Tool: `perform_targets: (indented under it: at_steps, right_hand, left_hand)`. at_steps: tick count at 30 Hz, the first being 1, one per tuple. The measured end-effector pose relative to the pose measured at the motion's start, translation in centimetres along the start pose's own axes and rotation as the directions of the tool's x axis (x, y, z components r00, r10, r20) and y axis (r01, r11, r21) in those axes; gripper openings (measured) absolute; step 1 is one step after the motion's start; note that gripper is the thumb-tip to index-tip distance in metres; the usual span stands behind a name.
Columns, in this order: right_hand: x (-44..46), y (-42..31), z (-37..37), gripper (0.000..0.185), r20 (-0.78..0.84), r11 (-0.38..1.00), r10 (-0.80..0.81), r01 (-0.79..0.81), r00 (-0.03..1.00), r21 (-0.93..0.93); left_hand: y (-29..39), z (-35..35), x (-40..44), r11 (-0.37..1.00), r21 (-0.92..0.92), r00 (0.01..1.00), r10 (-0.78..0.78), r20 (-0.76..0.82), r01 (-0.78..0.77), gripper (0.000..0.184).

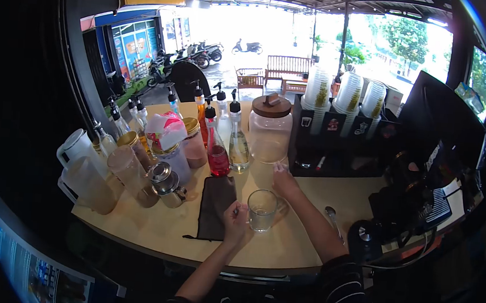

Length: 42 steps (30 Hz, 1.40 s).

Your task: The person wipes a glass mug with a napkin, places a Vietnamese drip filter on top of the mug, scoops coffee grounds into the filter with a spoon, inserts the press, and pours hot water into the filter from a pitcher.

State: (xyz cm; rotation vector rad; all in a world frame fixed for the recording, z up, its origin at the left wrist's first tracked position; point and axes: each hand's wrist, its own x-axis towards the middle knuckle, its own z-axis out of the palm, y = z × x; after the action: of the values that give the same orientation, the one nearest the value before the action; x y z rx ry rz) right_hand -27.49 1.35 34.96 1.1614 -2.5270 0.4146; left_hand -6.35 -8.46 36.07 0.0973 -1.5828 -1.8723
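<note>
A glass mug (261,212) stands at the frame's centre, bare desk (281,254) running below it to the front edge. The left hand (235,215), fingers curled together, is just left; the right hand (284,181), fingers bunched, is above, near the jar (269,136). Any grip: cannot tell. Bottles (218,152) crowd upper left.

No wording is legible; yellow print (322,97) on the stacked clear plastic cups (316,79) and emblems (333,124) on the black box-shaped cup holder (333,144) are too small to read
</note>
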Motion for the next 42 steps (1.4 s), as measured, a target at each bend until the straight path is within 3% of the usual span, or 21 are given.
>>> perform_targets:
  at_steps: [1,3,5,7,11,12,13,14,15,17,18,19,21,26,31,33,36,37,39,40,42]
  right_hand:
    - [0.2,0.1,0.7,0.045,0.093,0.995,0.017,-0.007,0.996,-0.099]
    - [0.3,-0.4,1.3,0.033,0.076,0.992,0.07,-0.061,0.995,-0.112]
    - [-0.2,-1.0,0.4,0.022,0.061,0.983,0.131,-0.121,0.99,-0.135]
    - [-1.4,-0.9,-0.9,0.022,0.062,0.991,0.081,-0.087,0.995,0.098]
    - [-2.9,-1.3,-4.8,0.011,0.09,0.969,-0.018,-0.005,0.996,0.249]
    - [-2.1,-1.3,-5.6,0.012,0.141,0.828,0.103,-0.163,0.985,0.536]
    - [-1.4,-1.3,-6.4,0.012,0.226,0.583,0.197,-0.299,0.954,0.755]
    - [-0.9,-1.6,-7.0,0.015,0.135,0.375,0.146,-0.181,0.98,0.909]
    - [-0.7,-2.6,-8.2,0.015,0.134,0.378,0.141,-0.178,0.981,0.908]
    - [-0.6,-5.1,-10.6,0.018,0.279,0.273,-0.223,-0.215,0.934,0.938]
    - [-0.8,-6.3,-10.5,0.019,0.421,0.134,-0.36,-0.401,0.833,0.906]
    - [-0.7,-6.5,-10.4,0.019,0.42,0.134,-0.352,-0.399,0.836,0.907]
    - [-0.8,-6.5,-10.0,0.021,0.396,-0.035,-0.478,-0.468,0.784,0.883]
    - [-3.5,-5.9,-10.4,0.022,0.377,-0.069,-0.276,-0.409,0.884,0.91]
    - [-5.9,-4.5,-10.6,0.023,0.26,-0.27,-0.002,-0.251,0.966,0.93]
    - [-7.0,-3.2,-11.7,0.024,0.237,-0.239,0.044,-0.22,0.97,0.946]
    - [-7.7,-2.8,-13.6,0.025,0.194,-0.093,0.314,-0.174,0.929,0.98]
    - [-7.3,-3.0,-13.6,0.025,0.195,-0.089,0.318,-0.176,0.928,0.98]
    - [-6.6,-3.7,-13.7,0.022,-0.119,0.445,0.355,-0.056,0.927,0.894]
    - [-6.2,-4.4,-13.7,0.017,-0.223,0.533,0.334,0.011,0.916,0.846]
    - [-6.1,-6.1,-14.3,0.017,-0.233,0.559,0.327,0.011,0.916,0.829]
  left_hand:
    - [0.0,0.1,0.0,1.0,0.005,1.0,0.003,-0.008,-0.002,0.031]
    - [0.0,0.0,0.0,0.99,0.121,0.997,0.079,-0.01,-0.077,0.032]
    - [-0.4,-0.4,0.0,0.992,0.109,0.997,0.07,-0.008,-0.069,0.032]
    - [-1.1,-0.6,0.0,0.994,0.091,0.998,0.059,0.004,-0.059,0.033]
    - [-1.1,-0.6,0.1,0.999,0.02,0.999,0.038,0.033,-0.038,0.033]
    - [-0.9,-0.5,0.1,1.0,0.003,0.999,0.018,0.035,-0.019,0.033]
    - [-1.0,-0.5,0.0,1.0,-0.003,0.999,0.021,0.033,-0.021,0.033]
    - [-1.0,-0.4,0.0,1.0,0.008,0.999,0.013,0.031,-0.013,0.032]
    - [-1.0,-0.5,0.0,1.0,0.021,1.0,0.005,0.029,-0.006,0.032]
    - [-0.5,-0.3,0.0,0.999,0.028,0.999,0.026,0.024,-0.027,0.032]
    - [-0.3,-0.1,0.0,0.999,0.032,0.999,0.041,0.024,-0.042,0.033]
    - [-0.1,0.0,0.1,0.999,0.029,0.999,0.041,0.031,-0.042,0.033]
    - [0.2,-0.1,-0.1,0.991,0.12,0.998,0.061,-0.015,-0.059,0.035]
    - [-0.2,0.3,-0.5,0.987,0.136,0.996,0.089,0.019,-0.091,0.034]
    - [0.3,0.4,-0.6,0.987,0.106,0.992,0.116,0.054,-0.121,0.033]
    - [0.2,0.4,-0.5,0.985,0.098,0.99,0.137,0.019,-0.139,0.037]
    - [0.1,0.5,-0.6,0.992,0.085,0.996,0.089,0.03,-0.091,0.037]
    - [0.2,0.6,-0.7,0.993,0.08,0.996,0.086,0.032,-0.088,0.037]
    - [0.5,0.5,-0.7,0.991,0.1,0.995,0.09,0.04,-0.094,0.037]
    - [0.5,0.5,-0.8,0.991,0.101,0.995,0.088,0.043,-0.092,0.037]
    - [0.4,0.3,-0.7,0.977,0.163,0.99,0.131,0.055,-0.139,0.038]
